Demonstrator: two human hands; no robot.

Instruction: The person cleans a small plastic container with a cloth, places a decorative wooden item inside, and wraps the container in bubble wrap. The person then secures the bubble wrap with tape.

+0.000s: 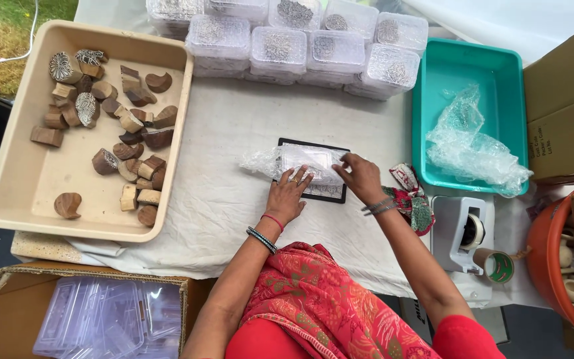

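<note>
My left hand (287,197) presses flat on a small bundle wrapped in clear bubble wrap (300,162), which lies on a black pad (313,193) in the middle of the white-covered table (234,133). Fingertips of my right hand (361,177) pinch the bundle's right edge. Bangles sit on both wrists. The item inside the wrap is too blurred to make out.
A beige tray (34,179) of carved wooden blocks stands at the left. Stacked clear plastic boxes (300,46) line the back. A teal tray (446,73) with loose bubble wrap, a tape dispenser (463,233), cardboard boxes (563,106) and an orange tub (546,259) crowd the right.
</note>
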